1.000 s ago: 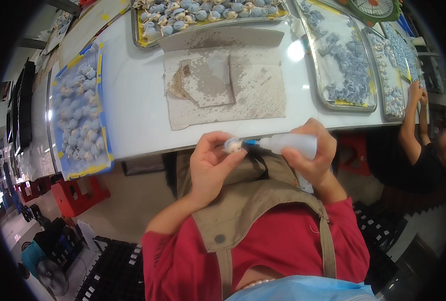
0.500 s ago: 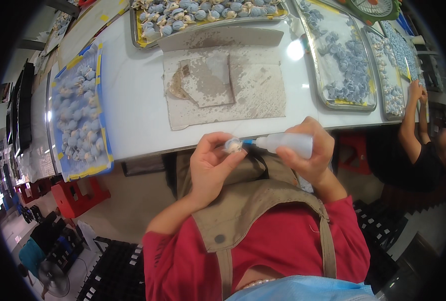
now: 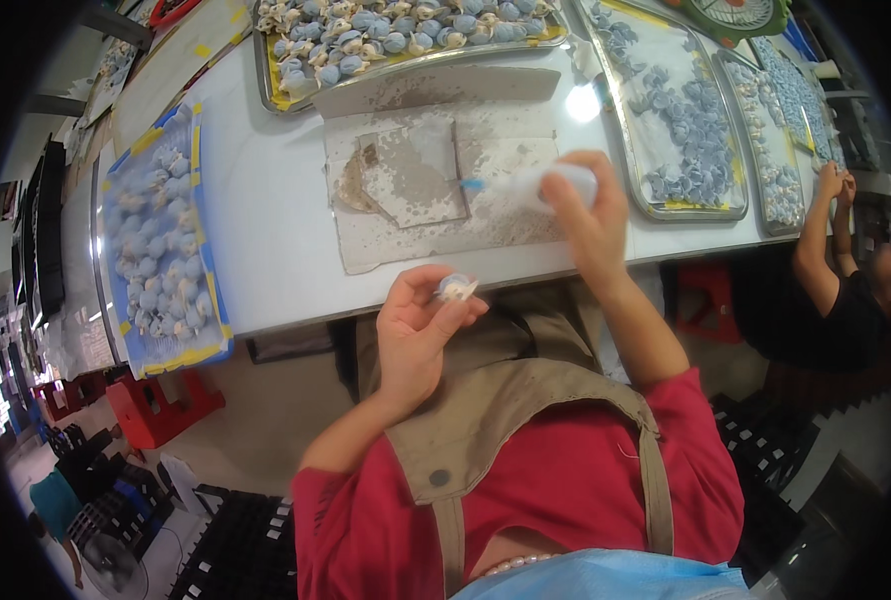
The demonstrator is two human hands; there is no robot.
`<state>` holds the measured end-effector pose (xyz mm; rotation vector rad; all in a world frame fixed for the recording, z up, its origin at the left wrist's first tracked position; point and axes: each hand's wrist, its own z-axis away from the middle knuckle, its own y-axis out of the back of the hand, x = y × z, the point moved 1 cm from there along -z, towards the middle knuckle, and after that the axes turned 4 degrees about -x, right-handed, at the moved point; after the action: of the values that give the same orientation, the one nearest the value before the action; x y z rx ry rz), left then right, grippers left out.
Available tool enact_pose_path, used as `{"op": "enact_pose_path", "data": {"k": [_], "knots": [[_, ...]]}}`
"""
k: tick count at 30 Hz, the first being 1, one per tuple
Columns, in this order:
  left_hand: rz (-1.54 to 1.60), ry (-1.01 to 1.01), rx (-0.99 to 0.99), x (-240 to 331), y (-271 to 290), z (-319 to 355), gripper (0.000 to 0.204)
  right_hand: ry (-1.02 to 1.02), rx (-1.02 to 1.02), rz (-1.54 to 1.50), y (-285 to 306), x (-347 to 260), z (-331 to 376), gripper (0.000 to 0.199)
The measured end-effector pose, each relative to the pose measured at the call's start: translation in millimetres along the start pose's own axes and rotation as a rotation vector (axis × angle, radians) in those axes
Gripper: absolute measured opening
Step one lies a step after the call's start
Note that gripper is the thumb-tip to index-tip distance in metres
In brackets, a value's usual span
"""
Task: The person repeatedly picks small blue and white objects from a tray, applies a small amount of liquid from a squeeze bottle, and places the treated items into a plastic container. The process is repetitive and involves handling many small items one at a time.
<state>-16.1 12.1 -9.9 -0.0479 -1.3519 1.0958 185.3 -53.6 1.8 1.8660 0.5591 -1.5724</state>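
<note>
Between the thumb and fingers of my left hand (image 3: 418, 325) is a small blue-and-cream figurine piece (image 3: 455, 288), held just off the table's front edge. My right hand (image 3: 593, 215) grips a white squeeze bottle (image 3: 525, 186) with a blue nozzle tip. The bottle lies nearly level, its tip pointing left over a stained cardboard sheet (image 3: 510, 235) on the table. A gap separates the tip from the figurine piece. Motion blurs the bottle and part of the right hand.
A metal tray (image 3: 262, 70) of similar pieces stands at the back. At left is a blue-lined tray (image 3: 203, 240) with more. On the right, another metal tray (image 3: 633, 150) holds blue-grey parts. A co-worker's hands (image 3: 833, 182) are at far right, near a red stool (image 3: 705, 300).
My right hand has lifted the bottle away from the figurine piece, up and over the cardboard. The left hand has stayed near its place, with the piece turned slightly.
</note>
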Motion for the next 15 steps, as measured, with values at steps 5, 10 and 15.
{"op": "enact_pose_path", "data": {"k": [5, 10, 15], "knots": [[0.103, 0.086, -0.017, 2, 2, -5, 0.031, -0.047, 0.02, 0.1, -12, 19, -25, 0.025], [0.107, 0.086, -0.062, 1, 4, -7, 0.031, 0.2, 0.059, 0.452, -4, 13, -31, 0.023], [0.041, 0.052, -0.055, 1, 3, -6, 0.03, 0.206, 0.197, 0.562, 61, 18, -62, 0.017]]}}
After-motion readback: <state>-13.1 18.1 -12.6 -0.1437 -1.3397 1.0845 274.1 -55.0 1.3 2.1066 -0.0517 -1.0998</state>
